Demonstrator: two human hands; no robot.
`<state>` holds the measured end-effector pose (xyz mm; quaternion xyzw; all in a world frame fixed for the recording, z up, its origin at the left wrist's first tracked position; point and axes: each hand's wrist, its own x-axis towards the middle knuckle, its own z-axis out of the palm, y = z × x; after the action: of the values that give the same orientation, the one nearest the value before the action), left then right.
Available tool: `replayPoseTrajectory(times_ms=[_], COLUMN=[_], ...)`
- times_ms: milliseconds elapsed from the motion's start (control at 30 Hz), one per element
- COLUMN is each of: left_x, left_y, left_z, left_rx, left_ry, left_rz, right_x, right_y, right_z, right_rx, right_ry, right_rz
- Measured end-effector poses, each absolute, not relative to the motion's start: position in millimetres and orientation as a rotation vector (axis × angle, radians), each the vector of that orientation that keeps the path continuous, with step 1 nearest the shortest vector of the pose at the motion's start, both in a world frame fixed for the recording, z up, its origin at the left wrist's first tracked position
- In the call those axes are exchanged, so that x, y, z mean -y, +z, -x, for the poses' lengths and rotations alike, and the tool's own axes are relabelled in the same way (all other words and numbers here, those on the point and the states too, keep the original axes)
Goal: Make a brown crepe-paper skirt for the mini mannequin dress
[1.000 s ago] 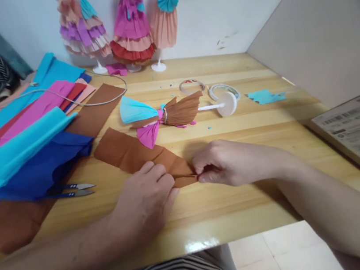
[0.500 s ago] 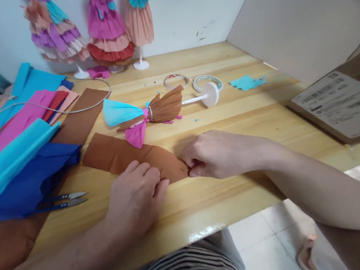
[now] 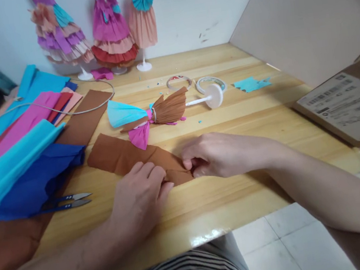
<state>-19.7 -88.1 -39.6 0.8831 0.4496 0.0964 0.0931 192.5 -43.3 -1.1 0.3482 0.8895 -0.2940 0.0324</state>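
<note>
One brown strip (image 3: pixel 127 153) lies under the left hand (image 3: pixel 141 192), grip unclear, its end pinched in the right hand (image 3: pixel 206 156).

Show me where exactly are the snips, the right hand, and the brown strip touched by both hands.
Snips (image 3: pixel 80 203), head view: the nearer blade.
Right hand (image 3: pixel 210 155), head view: its middle.
Brown strip (image 3: pixel 129 154), head view: its upper face.

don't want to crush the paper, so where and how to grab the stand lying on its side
Probably by the bare white stem, between brown paper skirt and round base, pinched from above and the near side. The stem is slim and uncovered, lying sideways, and a tape roll sits just behind the base.
</note>
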Motion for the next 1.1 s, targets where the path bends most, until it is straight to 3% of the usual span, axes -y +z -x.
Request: replayPoseTrajectory(times_ms=[533, 667, 800, 933, 1100], left_x=[89, 87, 62, 26, 14], left_y=[-39, -38, -28, -17, -14], left_z=[23, 29, 48, 78, 94], left_rx=[-1.308, -1.262, -1.64, -2.31, -2.15], left_ry=[0.279, 0.424, 0.522, 0.212, -0.117], left_rz=[-2.628, -2.524, -2.519, -2.363, -2.362], right_x=[50, 51, 51, 51, 53], right_y=[-1, 0, -2, -2, 0], right_z=[-193, -192, -192, -191, -189], right_rx=[-2.745, -2.772, -2.789, -2.804, -2.813], right_ry=[-0.776, -0.723, -0.704, -0.72, -0.719], right_rz=[-1.105, -1.083, -1.063, -1.025, -0.979])
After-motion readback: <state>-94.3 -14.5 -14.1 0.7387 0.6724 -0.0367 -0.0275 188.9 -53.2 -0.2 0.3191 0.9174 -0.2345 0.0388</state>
